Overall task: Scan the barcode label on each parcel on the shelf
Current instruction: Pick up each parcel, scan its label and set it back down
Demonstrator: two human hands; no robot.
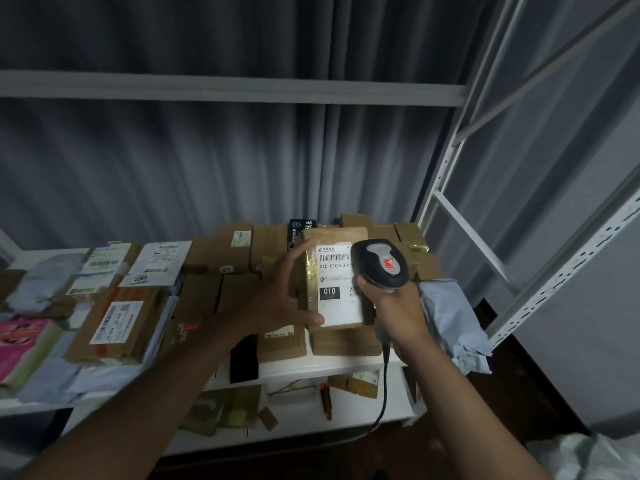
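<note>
Above the shelf's right end, left hand (287, 292) gripped a brown cardboard parcel (334, 271); right hand (398, 310) clasped a black-and-grey handheld scanner (381, 261).

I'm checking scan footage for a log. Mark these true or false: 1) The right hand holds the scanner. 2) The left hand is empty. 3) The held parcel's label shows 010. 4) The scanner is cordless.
1) The right hand holds the scanner: true.
2) The left hand is empty: false, it holds a brown parcel.
3) The label shows 010: true.
4) The scanner is cordless: false, a cable hangs from its handle.
</note>
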